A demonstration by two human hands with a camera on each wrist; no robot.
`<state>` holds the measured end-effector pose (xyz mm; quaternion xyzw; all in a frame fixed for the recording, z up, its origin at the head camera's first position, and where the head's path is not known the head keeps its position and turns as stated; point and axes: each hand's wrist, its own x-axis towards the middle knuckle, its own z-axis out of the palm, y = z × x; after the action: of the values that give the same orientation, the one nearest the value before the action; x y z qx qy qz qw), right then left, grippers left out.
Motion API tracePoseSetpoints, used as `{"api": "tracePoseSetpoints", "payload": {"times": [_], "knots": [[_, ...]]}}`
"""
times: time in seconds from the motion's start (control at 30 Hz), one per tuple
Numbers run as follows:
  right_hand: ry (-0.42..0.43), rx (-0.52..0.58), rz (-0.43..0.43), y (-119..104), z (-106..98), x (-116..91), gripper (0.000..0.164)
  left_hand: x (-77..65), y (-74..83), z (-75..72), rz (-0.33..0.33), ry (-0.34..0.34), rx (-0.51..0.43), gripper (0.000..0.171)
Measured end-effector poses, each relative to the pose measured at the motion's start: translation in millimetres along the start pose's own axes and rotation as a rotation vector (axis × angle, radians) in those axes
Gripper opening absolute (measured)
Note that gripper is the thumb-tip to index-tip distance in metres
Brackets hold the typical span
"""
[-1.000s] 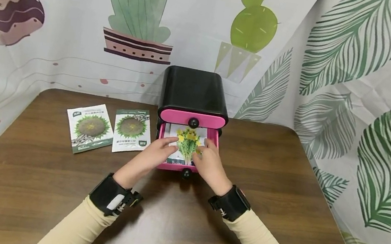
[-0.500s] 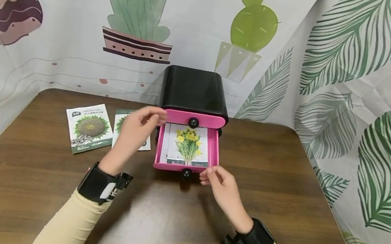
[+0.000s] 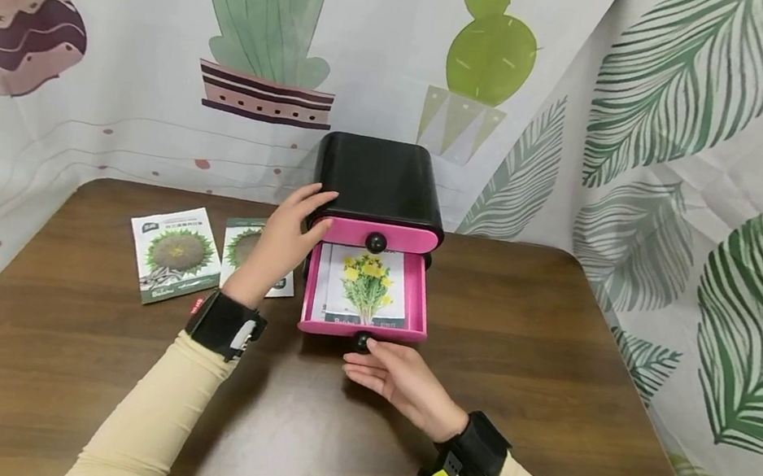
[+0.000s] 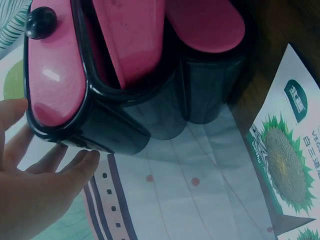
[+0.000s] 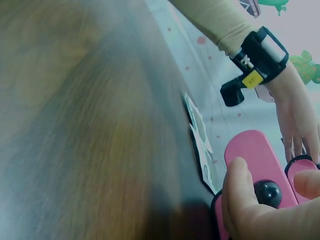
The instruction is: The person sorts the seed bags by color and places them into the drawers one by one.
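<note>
Pink plastic drawer (image 3: 331,329), pulled out at centre frame, could jam if pushed askew, or the cabinet (image 3: 379,176) could slide back: the left hand (image 3: 280,243), fingers parted, meets only its left edge. The right hand (image 3: 407,386) has fingers around the knob (image 3: 361,342); whether clamped, I cannot tell. A yellow-flower packet (image 3: 368,289) lies flat inside the drawer.
</note>
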<state>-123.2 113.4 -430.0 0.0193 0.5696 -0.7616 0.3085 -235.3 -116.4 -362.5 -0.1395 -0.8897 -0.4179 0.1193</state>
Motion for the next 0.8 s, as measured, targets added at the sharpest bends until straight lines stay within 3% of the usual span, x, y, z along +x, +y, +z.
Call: {"api": "tracePoseSetpoints", "payload": {"times": [0.23, 0.5, 0.8], "knots": [[0.034, 0.049, 0.009, -1, 3, 8, 0.027, 7.7, 1.7, 2.5, -0.003, -0.028, 0.03, 0.044], [0.054, 0.03, -0.039, -3, 8, 11, 0.048, 8.3, 3.1, -1.9, -0.004, -0.031, 0.061, 0.042], [0.085, 0.04, -0.086, -12, 11, 21, 0.05, 4.2, -0.9, 3.2, -0.01, -0.012, 0.066, 0.042]]}}
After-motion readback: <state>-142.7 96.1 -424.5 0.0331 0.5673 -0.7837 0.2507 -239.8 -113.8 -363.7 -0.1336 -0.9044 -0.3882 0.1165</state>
